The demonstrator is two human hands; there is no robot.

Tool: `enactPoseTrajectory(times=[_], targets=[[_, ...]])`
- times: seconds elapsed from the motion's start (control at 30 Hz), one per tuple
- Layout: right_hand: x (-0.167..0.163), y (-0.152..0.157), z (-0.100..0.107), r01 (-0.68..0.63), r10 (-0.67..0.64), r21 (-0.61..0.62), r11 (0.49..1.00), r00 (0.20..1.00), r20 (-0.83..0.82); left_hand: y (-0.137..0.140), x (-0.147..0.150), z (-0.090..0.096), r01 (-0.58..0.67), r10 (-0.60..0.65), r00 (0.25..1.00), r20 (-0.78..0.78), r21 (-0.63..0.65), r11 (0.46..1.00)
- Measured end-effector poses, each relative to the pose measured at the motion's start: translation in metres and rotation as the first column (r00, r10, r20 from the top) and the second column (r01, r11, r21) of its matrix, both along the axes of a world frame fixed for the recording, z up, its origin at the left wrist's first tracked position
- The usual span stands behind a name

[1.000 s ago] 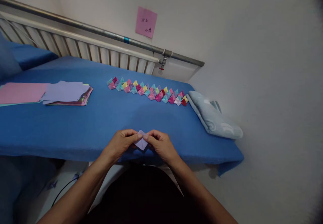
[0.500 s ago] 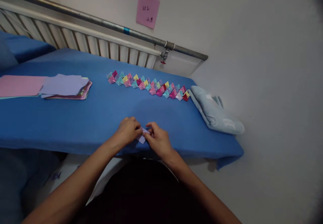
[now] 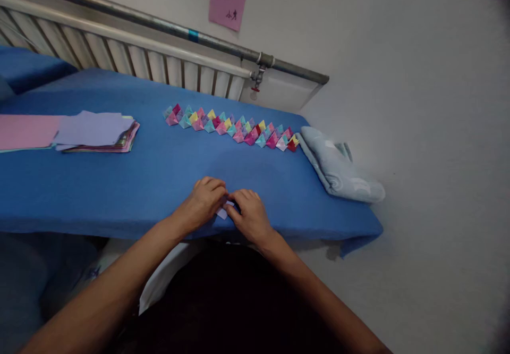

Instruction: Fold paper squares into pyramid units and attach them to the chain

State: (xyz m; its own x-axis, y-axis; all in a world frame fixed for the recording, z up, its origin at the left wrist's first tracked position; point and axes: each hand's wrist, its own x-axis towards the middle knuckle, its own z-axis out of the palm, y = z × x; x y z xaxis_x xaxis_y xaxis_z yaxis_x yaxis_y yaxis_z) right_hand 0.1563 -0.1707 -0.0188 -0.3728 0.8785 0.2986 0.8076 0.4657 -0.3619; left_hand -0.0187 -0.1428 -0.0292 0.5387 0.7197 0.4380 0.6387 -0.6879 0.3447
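Near the front edge of the blue-covered table, a small piece of folded lavender paper is pinched between my two hands. My left hand has its fingers bent over the paper's upper left side. From the other side, my right hand grips it with thumb and curled fingers. Most of the paper is covered by the fingers, so its folds cannot be made out. Beyond the hands lie several small folded paper shapes in pink, teal, yellow, purple and red, set in staggered rows.
To the left lies a stack of lavender paper sheets beside pink sheets. A folded pale blue towel rests at the right end. Behind the table run a white radiator and a metal pipe; a pink note hangs above.
Both hands have drawn closer together over the lavender paper, and less of it shows. The right fingers have closed in toward the left hand. The whole view has shifted slightly.
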Motion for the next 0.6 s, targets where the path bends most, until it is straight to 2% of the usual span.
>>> enactPoseTrajectory(times=[0.13, 0.37, 0.6], targets=[[0.006, 0.000, -0.002, -0.065, 0.065, 0.029, 0.997, 0.998, 0.016, 0.003, -0.004, -0.007, 0.136, -0.132, 0.989, -0.064, 0.066, 0.989], [0.015, -0.004, -0.001, -0.134, 0.133, 0.022, 0.991, 0.991, 0.031, -0.005, -0.012, -0.001, 0.145, -0.127, 0.973, -0.191, 0.086, 0.986], [0.017, -0.004, -0.002, -0.147, 0.146, 0.033, 0.989, 0.989, 0.011, -0.013, -0.015, 0.004, 0.287, -0.258, 0.949, -0.180, 0.161, 0.944]])
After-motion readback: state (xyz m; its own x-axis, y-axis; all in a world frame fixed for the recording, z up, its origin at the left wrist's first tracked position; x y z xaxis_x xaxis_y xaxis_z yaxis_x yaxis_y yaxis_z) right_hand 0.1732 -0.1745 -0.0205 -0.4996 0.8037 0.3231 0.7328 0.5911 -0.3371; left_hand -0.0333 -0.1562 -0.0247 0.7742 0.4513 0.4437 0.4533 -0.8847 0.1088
